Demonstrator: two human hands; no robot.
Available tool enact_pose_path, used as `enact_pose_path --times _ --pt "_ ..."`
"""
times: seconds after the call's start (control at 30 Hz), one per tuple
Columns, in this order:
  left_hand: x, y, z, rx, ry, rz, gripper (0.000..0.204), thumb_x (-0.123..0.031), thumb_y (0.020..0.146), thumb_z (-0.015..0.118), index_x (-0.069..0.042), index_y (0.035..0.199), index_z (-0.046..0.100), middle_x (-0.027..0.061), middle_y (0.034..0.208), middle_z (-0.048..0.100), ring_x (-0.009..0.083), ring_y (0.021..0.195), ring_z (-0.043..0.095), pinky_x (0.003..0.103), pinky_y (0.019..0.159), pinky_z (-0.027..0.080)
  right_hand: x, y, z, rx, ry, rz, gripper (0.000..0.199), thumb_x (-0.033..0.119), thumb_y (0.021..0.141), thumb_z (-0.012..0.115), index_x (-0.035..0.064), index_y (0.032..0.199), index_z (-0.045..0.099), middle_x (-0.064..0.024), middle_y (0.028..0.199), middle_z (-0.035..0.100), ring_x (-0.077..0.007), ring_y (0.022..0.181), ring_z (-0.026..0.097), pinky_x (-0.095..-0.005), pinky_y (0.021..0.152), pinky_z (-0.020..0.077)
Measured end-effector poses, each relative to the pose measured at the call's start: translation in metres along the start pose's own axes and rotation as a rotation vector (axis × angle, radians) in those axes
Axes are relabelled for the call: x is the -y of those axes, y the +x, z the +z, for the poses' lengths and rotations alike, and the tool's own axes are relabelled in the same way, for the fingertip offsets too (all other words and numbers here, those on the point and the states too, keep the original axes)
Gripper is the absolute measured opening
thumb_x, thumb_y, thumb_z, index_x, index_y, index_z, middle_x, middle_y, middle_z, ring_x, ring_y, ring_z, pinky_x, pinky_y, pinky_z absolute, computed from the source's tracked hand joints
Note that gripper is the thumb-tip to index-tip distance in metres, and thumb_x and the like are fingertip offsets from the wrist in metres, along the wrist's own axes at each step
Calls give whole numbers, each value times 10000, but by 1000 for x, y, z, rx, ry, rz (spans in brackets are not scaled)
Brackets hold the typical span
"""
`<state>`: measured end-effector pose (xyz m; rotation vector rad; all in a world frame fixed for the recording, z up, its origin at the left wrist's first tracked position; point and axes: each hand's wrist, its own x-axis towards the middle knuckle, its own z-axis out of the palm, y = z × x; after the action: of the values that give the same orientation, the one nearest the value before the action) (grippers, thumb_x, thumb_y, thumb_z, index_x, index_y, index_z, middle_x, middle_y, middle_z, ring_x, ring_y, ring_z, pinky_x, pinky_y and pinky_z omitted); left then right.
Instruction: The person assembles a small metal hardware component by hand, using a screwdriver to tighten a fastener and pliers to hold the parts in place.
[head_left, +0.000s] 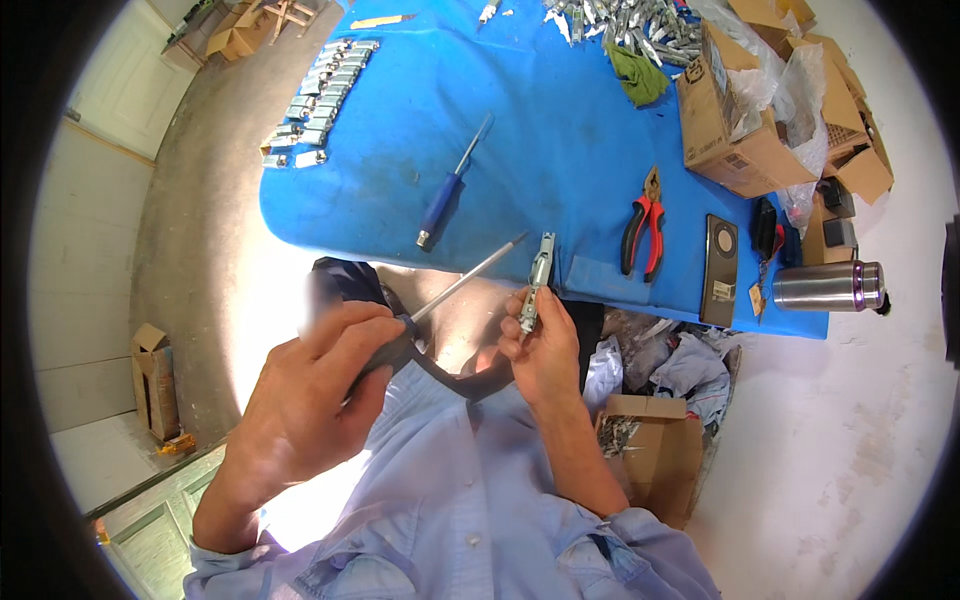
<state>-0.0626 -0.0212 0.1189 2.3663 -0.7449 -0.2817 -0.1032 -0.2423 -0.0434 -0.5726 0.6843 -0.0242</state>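
My left hand (318, 385) grips the dark handle of a screwdriver (468, 277); its grey shaft points up and to the right, toward the table's near edge. My right hand (540, 345) holds a small grey metal lock part (538, 281) upright between its fingertips, just right of the screwdriver's tip. Tip and part are a little apart. Both hands hover over my lap, in front of the blue table (560, 130).
On the table lie a blue-handled screwdriver (450, 190), red pliers (642, 228), a dark phone (720, 270), a steel flask (828, 286), rows of metal parts (320, 100), a green rag (638, 75) and cardboard boxes (740, 120). An open carton (650, 450) stands on the floor.
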Motion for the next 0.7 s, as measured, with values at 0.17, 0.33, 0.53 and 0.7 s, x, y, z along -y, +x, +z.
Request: enact_pose_path --times 0.17,0.33,0.53,0.7 --pt "24 -9 6 -210 -96 60 375 111 763 662 -16 1115 645 149 1173 650 265 933 712 319 787 565 19 -9 2 59 -302 -82 338 302 1087 510 -4 1222 560 -23 808 561 -66 552 478 -217 431 345" --pt "41 -16 5 -287 -329 -40 364 100 708 634 10 1061 640 152 1086 631 256 864 672 306 747 551 52 6 31 79 -613 -232 327 274 1063 571 -3 1229 519 -32 735 561 -42 478 427 -199 393 297" --pt "51 -32 6 -315 -518 -142 353 94 719 616 14 1062 626 118 1048 609 176 888 638 287 754 535 68 37 42 155 -844 -140 319 223 987 653 -10 1178 547 -48 753 610 -48 522 467 -232 433 328" --pt "64 -41 9 -352 -579 -188 318 102 742 633 3 1044 645 112 1051 645 155 893 635 263 751 514 59 55 38 221 -1205 -461 277 243 966 663 -20 1048 689 -80 795 654 -165 681 601 -348 618 475"
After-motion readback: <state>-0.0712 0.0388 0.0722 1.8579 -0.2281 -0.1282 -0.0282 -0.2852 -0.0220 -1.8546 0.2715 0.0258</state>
